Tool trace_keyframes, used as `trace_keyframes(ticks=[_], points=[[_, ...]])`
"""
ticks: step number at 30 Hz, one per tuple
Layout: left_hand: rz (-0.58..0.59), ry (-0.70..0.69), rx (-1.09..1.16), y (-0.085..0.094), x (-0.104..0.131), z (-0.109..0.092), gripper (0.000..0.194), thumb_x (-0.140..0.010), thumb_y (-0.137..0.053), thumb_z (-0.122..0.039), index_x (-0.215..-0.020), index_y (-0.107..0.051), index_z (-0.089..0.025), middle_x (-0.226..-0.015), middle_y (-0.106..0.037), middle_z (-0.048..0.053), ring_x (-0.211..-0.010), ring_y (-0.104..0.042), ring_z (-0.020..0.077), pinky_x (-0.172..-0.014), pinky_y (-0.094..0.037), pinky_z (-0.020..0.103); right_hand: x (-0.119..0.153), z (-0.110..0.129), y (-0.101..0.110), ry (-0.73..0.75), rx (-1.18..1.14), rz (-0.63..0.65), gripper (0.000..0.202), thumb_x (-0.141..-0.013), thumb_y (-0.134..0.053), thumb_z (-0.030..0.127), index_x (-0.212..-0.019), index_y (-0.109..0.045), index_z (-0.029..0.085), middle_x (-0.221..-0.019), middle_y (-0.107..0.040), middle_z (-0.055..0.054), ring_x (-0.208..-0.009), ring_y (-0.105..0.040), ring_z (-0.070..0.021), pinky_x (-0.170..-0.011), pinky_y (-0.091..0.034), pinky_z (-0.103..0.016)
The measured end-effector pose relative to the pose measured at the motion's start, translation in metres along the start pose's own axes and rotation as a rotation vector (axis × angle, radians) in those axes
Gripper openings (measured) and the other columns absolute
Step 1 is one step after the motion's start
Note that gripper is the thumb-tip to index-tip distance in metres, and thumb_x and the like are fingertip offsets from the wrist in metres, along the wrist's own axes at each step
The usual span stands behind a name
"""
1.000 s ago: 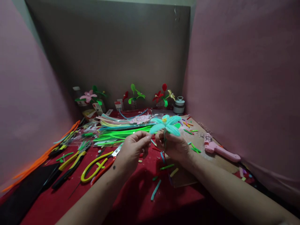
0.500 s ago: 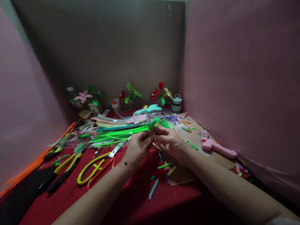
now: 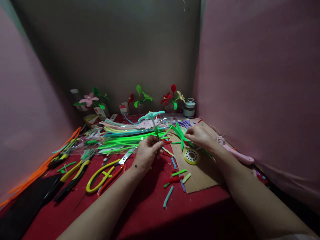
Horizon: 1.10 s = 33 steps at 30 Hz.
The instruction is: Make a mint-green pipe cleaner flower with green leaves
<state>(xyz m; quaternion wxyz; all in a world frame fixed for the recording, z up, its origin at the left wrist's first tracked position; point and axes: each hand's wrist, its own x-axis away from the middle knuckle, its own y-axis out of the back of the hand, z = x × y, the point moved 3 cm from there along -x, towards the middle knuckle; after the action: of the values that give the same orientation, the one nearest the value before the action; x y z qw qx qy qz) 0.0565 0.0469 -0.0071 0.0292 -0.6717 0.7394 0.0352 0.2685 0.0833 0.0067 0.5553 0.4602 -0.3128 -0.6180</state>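
Observation:
My left hand is closed around the stem of a light blue pipe-cleaner flower, held upright above the red cloth. Green wrapping shows on the stem just above my fingers. Off to the right, my right hand reaches over the cardboard with fingers pinched together beside bent green pipe cleaners. Whatever lies between those fingertips is hidden. Just below that hand, a yellow-rimmed roll with a white, holed centre rests on the cardboard.
Scissors and yellow-black pliers lie at left, near orange pipe cleaners. Bagged pipe cleaners stretch across the middle. Small flowers in pots line the back wall. A pink tool sits at right among cut scraps.
My right hand has let go of the flower's stem and moved right to the green pipe cleaners. My left hand keeps the flower, which has shifted slightly left. The yellow-rimmed roll is now visible.

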Motion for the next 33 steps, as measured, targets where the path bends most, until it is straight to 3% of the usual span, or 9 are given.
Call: trace_keyframes(ticks=[5, 12, 17, 20, 22, 25, 28, 33], points=[[0.072, -0.022, 0.001, 0.000, 0.001, 0.002, 0.020, -0.068, -0.065, -0.029, -0.067, -0.050, -0.015, -0.045, -0.052, -0.005, -0.033, -0.040, 0.0057, -0.036, -0.028, 0.018, 0.002, 0.011, -0.018, -0.043, 0.140, 0.018, 0.026, -0.073, -0.057, 0.034, -0.089, -0.065, 0.014, -0.090, -0.067, -0.014, -0.080, -0.060, -0.0236, -0.060, -0.036, -0.027], [0.036, -0.073, 0.010, 0.001, 0.001, 0.000, 0.017, -0.067, -0.065, -0.027, -0.067, -0.053, -0.015, -0.041, -0.049, -0.006, -0.032, -0.038, 0.0063, -0.035, -0.027, 0.019, 0.004, 0.013, -0.028, -0.031, 0.183, -0.016, 0.015, -0.074, -0.053, 0.020, -0.083, -0.065, 0.017, -0.087, -0.066, -0.010, -0.079, -0.060, -0.0211, -0.061, -0.037, -0.027], [0.006, -0.060, 0.030, 0.006, -0.001, 0.000, 0.021, -0.064, -0.069, -0.029, -0.067, -0.054, -0.015, -0.042, -0.047, -0.007, -0.033, -0.037, 0.0059, -0.036, -0.027, 0.019, 0.014, 0.021, -0.019, 0.003, 0.138, -0.224, 0.021, -0.084, -0.045, 0.022, -0.088, -0.064, 0.016, -0.098, -0.062, -0.012, -0.090, -0.057, -0.0217, -0.072, -0.039, -0.029], [0.005, -0.092, 0.026, 0.006, -0.001, -0.004, 0.022, -0.065, -0.069, -0.028, -0.062, -0.052, -0.014, -0.042, -0.045, -0.007, -0.036, -0.038, 0.0054, -0.039, -0.027, 0.019, 0.027, 0.040, -0.018, 0.213, -0.121, -0.345, 0.018, -0.084, -0.047, 0.020, -0.079, -0.064, 0.016, -0.084, -0.063, -0.008, -0.081, -0.057, -0.0177, -0.073, -0.041, -0.028], [-0.009, -0.105, 0.028, 0.005, 0.000, -0.005, 0.024, -0.064, -0.070, -0.028, -0.059, -0.051, -0.015, -0.042, -0.043, -0.007, -0.037, -0.037, 0.0050, -0.040, -0.027, 0.019, 0.038, 0.057, -0.021, 0.381, -0.289, -0.292, 0.015, -0.083, -0.051, 0.020, -0.077, -0.064, 0.016, -0.076, -0.063, -0.005, -0.075, -0.057, -0.0157, -0.070, -0.042, -0.026], [-0.019, -0.087, 0.054, 0.003, 0.002, -0.006, 0.026, -0.062, -0.071, -0.030, -0.058, -0.050, -0.015, -0.043, -0.043, -0.008, -0.038, -0.036, 0.0050, -0.041, -0.026, 0.019, 0.052, 0.077, -0.024, 0.510, -0.257, -0.334, 0.012, -0.079, -0.059, 0.025, -0.081, -0.065, 0.015, -0.078, -0.063, -0.006, -0.077, -0.056, -0.0186, -0.072, -0.041, -0.031], [-0.023, -0.070, 0.030, 0.002, 0.004, -0.007, 0.023, -0.062, -0.069, -0.029, -0.058, -0.051, -0.015, -0.044, -0.045, -0.007, -0.040, -0.037, 0.0057, -0.042, -0.028, 0.020, 0.058, 0.085, -0.027, 0.498, -0.208, -0.336, 0.013, -0.077, -0.063, 0.027, -0.079, -0.066, 0.015, -0.076, -0.065, -0.006, -0.075, -0.056, -0.0201, -0.074, -0.039, -0.035], [-0.011, -0.112, -0.090, 0.001, 0.008, -0.014, 0.018, -0.064, -0.065, -0.024, -0.054, -0.053, -0.015, -0.047, -0.047, -0.006, -0.046, -0.039, 0.0063, -0.047, -0.030, 0.020, 0.056, 0.082, -0.033, 0.391, -0.388, -0.184, 0.013, -0.080, -0.056, 0.018, -0.073, -0.066, 0.015, -0.070, -0.065, -0.004, -0.067, -0.058, -0.0156, -0.066, -0.041, -0.028]])
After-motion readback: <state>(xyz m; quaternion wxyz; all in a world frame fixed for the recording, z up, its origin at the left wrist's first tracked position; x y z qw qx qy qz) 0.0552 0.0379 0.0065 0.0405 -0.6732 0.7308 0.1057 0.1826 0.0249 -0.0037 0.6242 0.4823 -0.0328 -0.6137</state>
